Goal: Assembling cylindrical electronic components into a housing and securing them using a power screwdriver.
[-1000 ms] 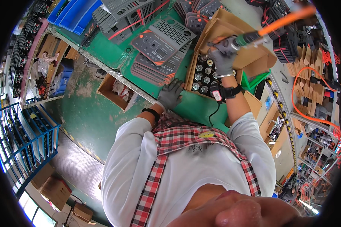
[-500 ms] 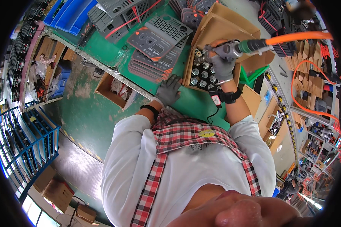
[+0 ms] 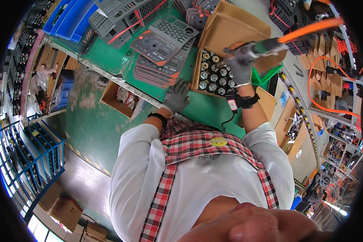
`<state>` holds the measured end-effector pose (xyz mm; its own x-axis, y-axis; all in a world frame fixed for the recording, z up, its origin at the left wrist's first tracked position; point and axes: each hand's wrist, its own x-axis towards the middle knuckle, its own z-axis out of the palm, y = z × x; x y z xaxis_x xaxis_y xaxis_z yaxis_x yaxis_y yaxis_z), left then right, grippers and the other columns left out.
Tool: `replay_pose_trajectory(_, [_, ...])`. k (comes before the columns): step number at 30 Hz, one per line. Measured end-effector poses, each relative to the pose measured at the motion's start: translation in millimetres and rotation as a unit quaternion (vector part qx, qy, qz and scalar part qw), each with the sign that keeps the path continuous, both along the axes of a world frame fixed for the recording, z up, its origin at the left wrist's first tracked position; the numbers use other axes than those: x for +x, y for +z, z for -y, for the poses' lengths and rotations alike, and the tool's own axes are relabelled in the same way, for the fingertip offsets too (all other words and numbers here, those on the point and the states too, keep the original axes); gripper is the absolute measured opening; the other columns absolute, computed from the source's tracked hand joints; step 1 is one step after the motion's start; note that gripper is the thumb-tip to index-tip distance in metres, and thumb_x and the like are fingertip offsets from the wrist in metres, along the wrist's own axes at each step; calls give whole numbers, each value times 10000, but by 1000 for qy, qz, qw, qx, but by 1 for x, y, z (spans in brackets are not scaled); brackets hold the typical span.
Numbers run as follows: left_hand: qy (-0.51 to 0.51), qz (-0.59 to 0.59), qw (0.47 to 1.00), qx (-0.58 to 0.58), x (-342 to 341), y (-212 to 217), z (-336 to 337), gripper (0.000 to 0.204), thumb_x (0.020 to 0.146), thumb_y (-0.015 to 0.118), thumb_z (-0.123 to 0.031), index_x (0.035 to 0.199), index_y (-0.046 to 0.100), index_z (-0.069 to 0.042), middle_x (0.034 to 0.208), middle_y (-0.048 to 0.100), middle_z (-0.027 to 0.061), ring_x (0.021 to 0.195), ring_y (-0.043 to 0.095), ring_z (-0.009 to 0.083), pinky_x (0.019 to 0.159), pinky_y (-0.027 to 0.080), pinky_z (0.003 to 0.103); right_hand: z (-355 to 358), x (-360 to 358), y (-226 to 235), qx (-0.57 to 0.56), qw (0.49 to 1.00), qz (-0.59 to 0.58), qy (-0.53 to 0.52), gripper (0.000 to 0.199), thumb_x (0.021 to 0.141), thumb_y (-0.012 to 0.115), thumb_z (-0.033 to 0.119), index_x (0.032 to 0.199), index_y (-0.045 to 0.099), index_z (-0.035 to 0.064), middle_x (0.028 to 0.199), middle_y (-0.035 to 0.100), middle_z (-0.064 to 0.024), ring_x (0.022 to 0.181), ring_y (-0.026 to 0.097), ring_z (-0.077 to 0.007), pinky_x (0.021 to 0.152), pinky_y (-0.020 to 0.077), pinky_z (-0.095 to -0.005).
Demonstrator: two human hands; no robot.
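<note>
My right hand point(image 3: 240, 67), in a grey glove, is closed round an air-powered driver point(image 3: 266, 48) with an orange hose. It hovers over the right side of an open cardboard box point(image 3: 230, 24). Rows of metal fittings with hex nuts point(image 3: 212, 77) fill the box, some brass-coloured and others silver. The driver's tip is partly hidden by the glove, so contact with a fitting cannot be made out. My left hand point(image 3: 176, 97), also gloved, lies flat with fingers spread on the green table point(image 3: 207, 107), beside a stack of grey printed panels point(image 3: 159, 50).
Grey slotted housings point(image 3: 119, 20) tied with red strips and blue bins point(image 3: 72, 22) stand at the far left. A green bin point(image 3: 268, 76) sits right of the box. Under the table edge is an open carton point(image 3: 113, 94). The orange hose point(image 3: 310, 30) runs off right.
My right hand and the driver have shifted rightward over the box, uncovering more fittings. The hose has swung up at its far end. My left hand remains on the table.
</note>
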<state>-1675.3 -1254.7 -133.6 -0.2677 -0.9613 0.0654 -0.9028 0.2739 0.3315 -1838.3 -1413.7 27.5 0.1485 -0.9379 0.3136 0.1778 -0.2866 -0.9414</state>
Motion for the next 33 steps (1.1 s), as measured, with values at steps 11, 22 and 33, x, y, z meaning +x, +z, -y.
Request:
replay_pose_trajectory(11, [-4, 6, 1000, -27, 0, 2, -1, 552, 755, 469, -336, 1204, 389, -23, 1266, 380, 118, 1227, 264, 274, 1042, 131, 396, -2, -8, -5, 0, 1000, 2, 4, 260, 631, 557, -117, 845, 503, 21, 790, 540, -45, 758, 561, -131, 679, 482, -269])
replay_pose_trajectory(22, [-5, -15, 999, -40, 1, 3, 0, 553, 745, 487, -314, 1200, 389, -16, 1265, 385, 122, 1218, 288, 271, 1043, 147, 390, 3, -2, -24, -20, 1000, -3, -22, 276, 630, 582, -125, 848, 503, 25, 790, 553, -37, 718, 550, -123, 665, 482, -271])
replay_pose_trajectory(33, [2, 0, 1000, -17, 1, 2, 0, 564, 756, 470, -338, 1214, 376, -23, 1275, 374, 116, 1235, 260, 266, 1045, 129, 397, 5, -24, -15, 10, 1000, 14, -3, 282, 632, 546, -126, 864, 486, 23, 799, 535, -53, 731, 549, -146, 664, 492, -312])
